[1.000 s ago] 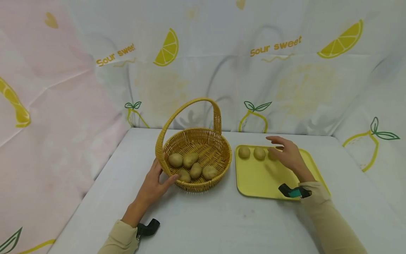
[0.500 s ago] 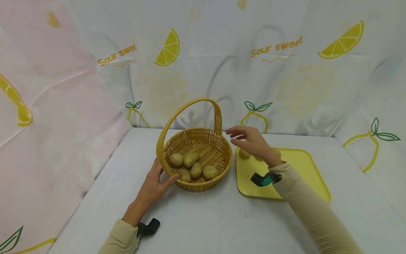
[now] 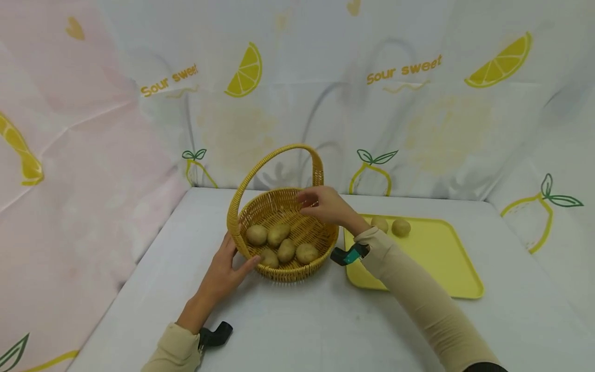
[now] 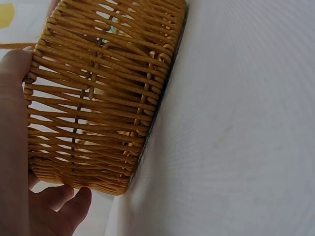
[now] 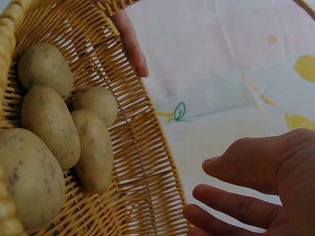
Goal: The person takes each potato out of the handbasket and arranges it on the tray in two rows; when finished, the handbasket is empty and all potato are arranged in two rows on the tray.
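My left hand (image 3: 228,271) holds the near left side of a round wicker basket (image 3: 287,274). Its thumb lies over the rim, and the left wrist view shows fingertips (image 4: 76,209) against the woven outer wall. Several potatoes (image 3: 279,234) lie in the left and front part of the basket. Over the basket's right rim hovers my right hand (image 3: 325,206), thumb and fingers apart and slightly bent. Nothing sits between them in the right wrist view, where potatoes (image 5: 49,125) lie to the left of that hand (image 5: 256,182).
To the right of the basket lies a yellow tray (image 3: 423,258), with two potatoes (image 3: 401,227) showing near its back edge. My right forearm crosses the tray's left part. The basket's tall handle (image 3: 274,155) arches above it. A lemon-print cloth (image 3: 288,103) hangs behind the white table (image 3: 288,325).
My right hand has moved left from above the tray's potatoes to over the basket, covering the tray's leftmost potato. The left hand and basket have stayed in place.
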{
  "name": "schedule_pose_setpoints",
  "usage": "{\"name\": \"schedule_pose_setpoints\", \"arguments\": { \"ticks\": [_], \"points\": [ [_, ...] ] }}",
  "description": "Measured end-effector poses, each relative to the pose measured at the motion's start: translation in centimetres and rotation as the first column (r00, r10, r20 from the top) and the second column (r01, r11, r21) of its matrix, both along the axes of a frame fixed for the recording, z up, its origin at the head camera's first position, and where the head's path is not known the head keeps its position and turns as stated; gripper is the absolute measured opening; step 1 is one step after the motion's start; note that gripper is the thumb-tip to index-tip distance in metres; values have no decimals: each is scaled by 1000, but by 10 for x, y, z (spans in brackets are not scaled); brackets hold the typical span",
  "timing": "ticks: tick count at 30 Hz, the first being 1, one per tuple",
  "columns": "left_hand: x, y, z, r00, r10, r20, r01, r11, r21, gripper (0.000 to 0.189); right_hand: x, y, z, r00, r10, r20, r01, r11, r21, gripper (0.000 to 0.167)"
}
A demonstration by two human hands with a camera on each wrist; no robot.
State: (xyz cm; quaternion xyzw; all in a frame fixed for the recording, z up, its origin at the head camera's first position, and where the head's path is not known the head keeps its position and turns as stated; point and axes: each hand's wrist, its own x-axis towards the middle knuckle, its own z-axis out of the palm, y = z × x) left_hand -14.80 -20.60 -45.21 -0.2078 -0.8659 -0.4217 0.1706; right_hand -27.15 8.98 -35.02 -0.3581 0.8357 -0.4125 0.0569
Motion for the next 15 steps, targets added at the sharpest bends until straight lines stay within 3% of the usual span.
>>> {"name": "schedule_pose_setpoints", "arguments": {
  "ticks": [9,15],
  "points": [
    [-1,0,1,1000,9,7,-9,1000,-10,90,-7,-32,-8,990,132,49,-138,979,149,40],
    [1,0,1,1000,8,7,-8,1000,-9,90,-10,-46,-16,983,142,118,-165,960,226,43]
  ]
}}
